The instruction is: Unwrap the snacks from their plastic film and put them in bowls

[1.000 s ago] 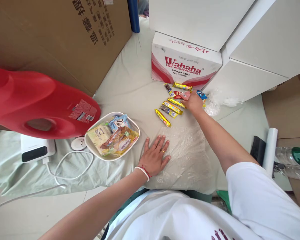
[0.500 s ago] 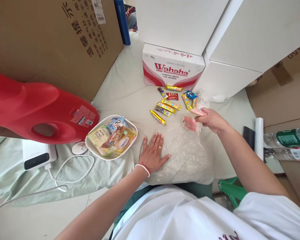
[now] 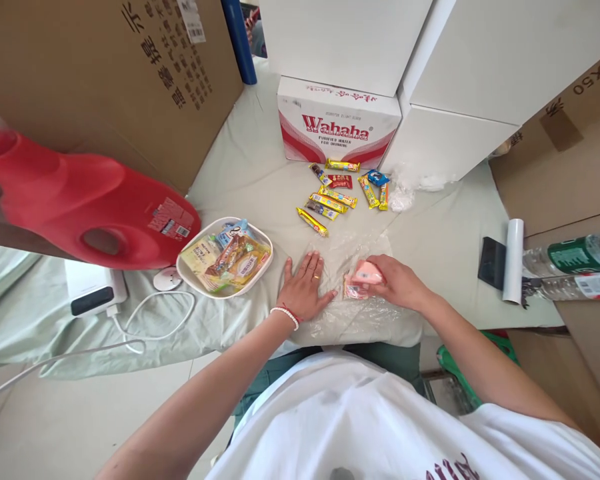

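My left hand (image 3: 303,287) lies flat with fingers spread on the left part of a crinkled clear plastic bag (image 3: 343,327). My right hand (image 3: 399,283) is closed on pink wrapped snack packets (image 3: 369,272), low over the bag's middle. One packet is pinched by the fingers; another sits just under it, and I cannot tell whether it is held or resting on the plastic. Farther back lie several small wrapped snacks, among them yellow sticks (image 3: 312,221), a red packet (image 3: 340,181) and a blue packet (image 3: 377,177).
Left of my left hand stands a white bowl (image 3: 180,273) of packaged snacks. Beyond it are a red jug (image 3: 145,233) and a white power bank (image 3: 87,283) with a cable. A Wahaha carton (image 3: 337,127) stands at the back; plastic bottles (image 3: 580,257) lie at the right.
My right hand has come down and left with the pink packets, from above the cloth to the plastic bag. My left hand stays flat. The view has shifted slightly.
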`<state>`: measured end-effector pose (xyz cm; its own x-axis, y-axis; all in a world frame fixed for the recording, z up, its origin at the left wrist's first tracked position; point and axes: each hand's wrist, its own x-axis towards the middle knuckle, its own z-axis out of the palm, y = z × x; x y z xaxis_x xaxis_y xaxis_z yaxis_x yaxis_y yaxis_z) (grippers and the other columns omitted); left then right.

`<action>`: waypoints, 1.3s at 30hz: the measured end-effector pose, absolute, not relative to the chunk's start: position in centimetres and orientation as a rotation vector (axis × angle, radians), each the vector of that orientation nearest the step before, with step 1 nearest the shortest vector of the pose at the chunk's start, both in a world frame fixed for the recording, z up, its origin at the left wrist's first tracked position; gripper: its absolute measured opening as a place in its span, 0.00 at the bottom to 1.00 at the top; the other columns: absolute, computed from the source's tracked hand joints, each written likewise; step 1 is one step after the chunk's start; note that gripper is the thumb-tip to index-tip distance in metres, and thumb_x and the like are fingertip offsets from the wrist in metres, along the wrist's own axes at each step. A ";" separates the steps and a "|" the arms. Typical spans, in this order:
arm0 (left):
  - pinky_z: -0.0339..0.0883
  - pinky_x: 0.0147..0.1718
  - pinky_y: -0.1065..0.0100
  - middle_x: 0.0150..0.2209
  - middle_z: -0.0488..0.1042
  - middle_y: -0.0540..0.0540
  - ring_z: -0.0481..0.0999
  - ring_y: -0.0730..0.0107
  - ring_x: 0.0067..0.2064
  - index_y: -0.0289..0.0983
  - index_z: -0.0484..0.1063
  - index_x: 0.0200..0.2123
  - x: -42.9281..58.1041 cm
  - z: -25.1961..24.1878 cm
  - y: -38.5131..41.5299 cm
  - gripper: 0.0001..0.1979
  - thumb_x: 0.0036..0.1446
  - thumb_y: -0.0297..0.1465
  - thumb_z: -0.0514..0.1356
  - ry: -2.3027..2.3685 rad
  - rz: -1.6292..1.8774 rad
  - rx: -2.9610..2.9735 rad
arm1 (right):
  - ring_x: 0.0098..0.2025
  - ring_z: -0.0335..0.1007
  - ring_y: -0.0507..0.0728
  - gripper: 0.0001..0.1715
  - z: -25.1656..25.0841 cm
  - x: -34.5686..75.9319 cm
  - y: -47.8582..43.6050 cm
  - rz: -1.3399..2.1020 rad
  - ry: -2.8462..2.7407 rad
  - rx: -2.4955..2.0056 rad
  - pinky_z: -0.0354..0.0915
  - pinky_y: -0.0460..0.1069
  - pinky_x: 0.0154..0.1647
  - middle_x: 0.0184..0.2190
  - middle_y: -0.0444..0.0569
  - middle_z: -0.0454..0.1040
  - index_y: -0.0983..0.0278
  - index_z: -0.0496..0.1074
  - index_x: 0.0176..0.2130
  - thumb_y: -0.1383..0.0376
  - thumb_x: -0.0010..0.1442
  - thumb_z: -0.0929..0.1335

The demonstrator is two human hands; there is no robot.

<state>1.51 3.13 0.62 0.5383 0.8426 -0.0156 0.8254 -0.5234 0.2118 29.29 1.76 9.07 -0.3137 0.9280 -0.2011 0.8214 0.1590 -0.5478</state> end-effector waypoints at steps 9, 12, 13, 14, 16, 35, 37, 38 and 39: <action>0.31 0.73 0.34 0.77 0.48 0.34 0.47 0.45 0.77 0.33 0.50 0.76 1.5 0.8 3.1 0.44 0.68 0.55 0.49 1.420 0.127 2.589 | 0.65 0.58 0.70 0.39 6.8 27.8 0.6 0.481 -2.741 -1.625 0.57 0.63 0.66 0.60 0.61 0.70 0.65 0.65 0.67 0.58 0.63 0.73; 0.29 0.73 0.34 0.77 0.47 0.33 0.47 0.46 0.78 0.32 0.50 0.76 1.6 0.7 3.1 0.44 0.68 0.55 0.48 1.417 0.135 2.582 | 0.63 0.59 0.70 0.36 6.9 27.3 0.8 0.468 -2.745 -1.627 0.59 0.62 0.65 0.58 0.60 0.70 0.66 0.66 0.66 0.60 0.63 0.73; 0.28 0.73 0.34 0.77 0.46 0.32 0.46 0.46 0.78 0.31 0.50 0.75 1.6 0.7 3.1 0.44 0.68 0.55 0.48 1.416 0.137 2.579 | 0.62 0.59 0.69 0.34 6.9 27.4 0.7 0.464 -2.740 -1.630 0.60 0.62 0.64 0.57 0.60 0.71 0.66 0.67 0.65 0.61 0.63 0.72; 0.28 0.73 0.34 0.77 0.46 0.32 0.46 0.46 0.78 0.31 0.50 0.75 1.6 0.7 3.1 0.44 0.68 0.56 0.47 1.416 0.138 2.575 | 0.61 0.60 0.69 0.32 6.9 27.6 0.5 0.460 -2.733 -1.638 0.61 0.62 0.62 0.56 0.60 0.71 0.65 0.67 0.64 0.62 0.63 0.72; 0.28 0.72 0.33 0.77 0.44 0.30 0.45 0.45 0.78 0.29 0.49 0.75 1.7 0.6 3.1 0.46 0.68 0.57 0.47 1.413 0.136 2.572 | 0.59 0.62 0.69 0.29 6.9 28.3 0.0 0.465 -2.711 -1.665 0.62 0.62 0.60 0.55 0.60 0.71 0.65 0.69 0.62 0.63 0.64 0.71; 0.27 0.72 0.33 0.77 0.45 0.31 0.45 0.46 0.78 0.29 0.49 0.75 1.7 0.3 3.0 0.47 0.67 0.58 0.45 1.425 0.141 2.584 | 0.66 0.56 0.71 0.27 8.5 30.7 1.8 0.383 -2.619 -1.545 0.57 0.65 0.66 0.58 0.62 0.69 0.62 0.69 0.63 0.62 0.66 0.67; 0.29 0.72 0.33 0.77 0.45 0.31 0.45 0.45 0.78 0.29 0.49 0.75 1.7 0.4 3.1 0.47 0.67 0.58 0.46 1.432 0.125 2.585 | 0.67 0.56 0.71 0.28 7.2 29.5 2.6 0.404 -2.680 -1.515 0.54 0.66 0.68 0.58 0.62 0.70 0.62 0.69 0.64 0.64 0.65 0.67; 0.30 0.72 0.33 0.77 0.45 0.31 0.45 0.44 0.78 0.30 0.48 0.76 1.7 0.5 3.0 0.46 0.67 0.57 0.46 1.436 0.120 2.584 | 0.67 0.56 0.71 0.30 6.5 29.0 2.8 0.417 -2.697 -1.513 0.53 0.67 0.69 0.59 0.62 0.69 0.63 0.69 0.64 0.63 0.65 0.68; 0.31 0.72 0.33 0.77 0.46 0.31 0.45 0.43 0.78 0.30 0.48 0.76 1.8 0.5 3.0 0.46 0.67 0.57 0.47 1.439 0.117 2.584 | 0.67 0.56 0.71 0.32 5.9 28.7 3.0 0.428 -2.701 -1.511 0.52 0.68 0.69 0.60 0.62 0.69 0.63 0.68 0.65 0.62 0.65 0.69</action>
<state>1.76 3.04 0.51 0.5282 0.8489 -0.0195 0.8346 -0.5148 0.1959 28.70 2.98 5.89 -0.5319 0.8386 -0.1178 0.8339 0.4945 -0.2452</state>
